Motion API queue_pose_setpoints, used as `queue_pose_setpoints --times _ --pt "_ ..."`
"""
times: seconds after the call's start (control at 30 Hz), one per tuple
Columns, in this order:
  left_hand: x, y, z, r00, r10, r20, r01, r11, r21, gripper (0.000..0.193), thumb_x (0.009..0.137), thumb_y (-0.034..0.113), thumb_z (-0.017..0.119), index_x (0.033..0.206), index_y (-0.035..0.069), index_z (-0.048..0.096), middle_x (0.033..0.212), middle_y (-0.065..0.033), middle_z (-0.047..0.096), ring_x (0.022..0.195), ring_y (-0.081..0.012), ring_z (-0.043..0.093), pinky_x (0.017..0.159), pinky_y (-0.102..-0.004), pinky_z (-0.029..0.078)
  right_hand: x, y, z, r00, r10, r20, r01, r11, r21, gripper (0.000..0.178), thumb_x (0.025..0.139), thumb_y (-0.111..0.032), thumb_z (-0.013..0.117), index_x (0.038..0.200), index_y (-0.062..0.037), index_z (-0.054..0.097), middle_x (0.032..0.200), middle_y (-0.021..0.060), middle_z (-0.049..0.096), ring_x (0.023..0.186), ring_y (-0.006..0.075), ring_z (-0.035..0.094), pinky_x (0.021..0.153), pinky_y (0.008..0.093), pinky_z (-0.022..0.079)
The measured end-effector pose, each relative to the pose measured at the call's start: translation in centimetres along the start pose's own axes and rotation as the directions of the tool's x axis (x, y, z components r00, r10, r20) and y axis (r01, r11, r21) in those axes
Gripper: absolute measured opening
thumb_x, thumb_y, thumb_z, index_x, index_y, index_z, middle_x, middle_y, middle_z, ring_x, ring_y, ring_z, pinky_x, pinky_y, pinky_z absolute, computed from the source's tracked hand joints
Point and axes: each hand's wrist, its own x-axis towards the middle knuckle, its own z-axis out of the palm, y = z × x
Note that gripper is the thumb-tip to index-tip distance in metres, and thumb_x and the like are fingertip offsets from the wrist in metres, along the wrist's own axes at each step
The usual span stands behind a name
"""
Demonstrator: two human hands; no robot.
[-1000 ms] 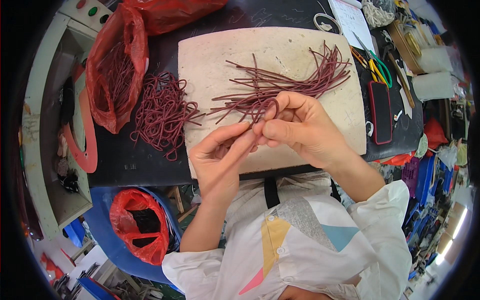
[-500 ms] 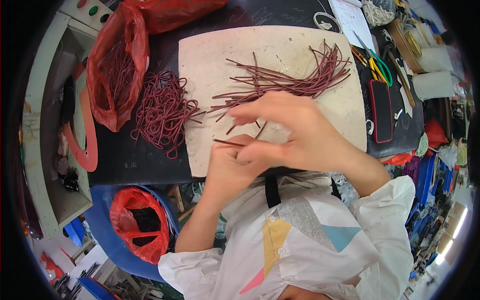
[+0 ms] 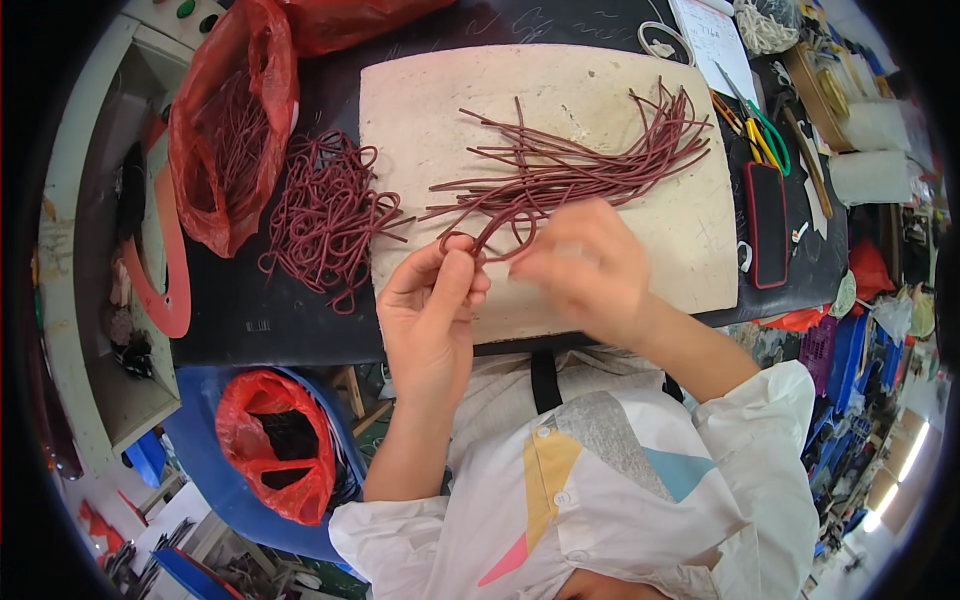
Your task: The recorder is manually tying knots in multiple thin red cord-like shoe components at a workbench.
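Observation:
Over the near edge of the pale board (image 3: 680, 255), my left hand (image 3: 432, 300) pinches a thin maroon cord (image 3: 528, 232) between thumb and fingers. The cord curls in a loop to the right of the fingertips. Close to that loop is my right hand (image 3: 595, 270), its fingers bent and smeared by motion, so I cannot make out whether they grip the cord. Beyond both hands a loose bundle of straight maroon cords (image 3: 600, 170) lies across the board. A tangled heap of looped maroon cords (image 3: 325, 215) sits left of my left hand, partly on the board's edge.
At the far left a red plastic bag (image 3: 190, 180) holds more cords. Right of the board lie a red-edged phone (image 3: 767, 225), green-handled scissors (image 3: 772, 135) and a paper sheet (image 3: 712, 45). Below the table's left side stands a blue bin (image 3: 205, 440) with a red bag (image 3: 235, 410) inside.
My hands have moved apart: the left is raised slightly and turned, with the looped cord now showing at its fingertips. My right hand has drawn back from over it, its fingers bending in.

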Motion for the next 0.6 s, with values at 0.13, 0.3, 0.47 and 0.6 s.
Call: queue_pose_setpoints --times 0.13,0.3,0.47,0.6 --pt "0.1 -0.6 0.2 0.974 0.142 0.176 -0.220 0.775 0.592 0.013 0.081 -0.003 0.056 0.094 -0.004 0.058 0.087 -0.0073 0.058 0.073 -0.0089 0.055 0.064 -0.0194 0.044 0.5 -1.3 -0.2 0.999 -0.031 -0.038 0.028 0.996 -0.085 0.029 0.051 -0.012 0.064 0.080 -0.0076 0.063 0.080 0.0013 0.056 0.072 0.0193 0.050 0.060 0.0288 0.038" --pt "0.3 1.0 -0.7 0.924 -0.211 0.319 0.006 0.842 0.540 0.013 0.081 -0.004 0.055 0.094 -0.005 0.057 0.089 -0.0057 0.056 0.079 -0.0089 0.055 0.068 -0.0202 0.044 1.8 -1.5 -1.6 0.702 0.573 0.422 -0.696 0.428 0.577 0.013 0.073 -0.008 0.067 0.085 -0.0044 0.063 0.081 0.0047 0.060 0.078 0.0130 0.056 0.069 0.0251 0.044" --pt "-0.2 0.7 -0.2 0.938 -0.237 0.253 0.064 0.835 0.546 0.012 0.081 -0.003 0.057 0.092 -0.006 0.058 0.085 -0.0069 0.059 0.076 -0.0092 0.056 0.066 -0.0202 0.046 0.9 -1.5 -1.2 0.516 0.606 0.605 -0.746 -0.029 0.665 0.010 0.078 -0.008 0.062 0.084 -0.0003 0.061 0.079 0.0026 0.059 0.074 0.0076 0.054 0.065 0.0231 0.044" --pt "-0.2 0.2 0.1 0.979 -0.095 0.180 -0.019 0.837 0.547 0.012 0.080 -0.002 0.058 0.091 -0.007 0.058 0.082 -0.0093 0.061 0.071 -0.0106 0.058 0.063 -0.0211 0.049 0.9 -2.5 -0.7 0.608 0.650 0.455 -0.729 0.231 0.644 0.009 0.081 -0.006 0.058 0.085 0.0011 0.060 0.077 0.0020 0.058 0.071 0.0060 0.053 0.063 0.0217 0.044"
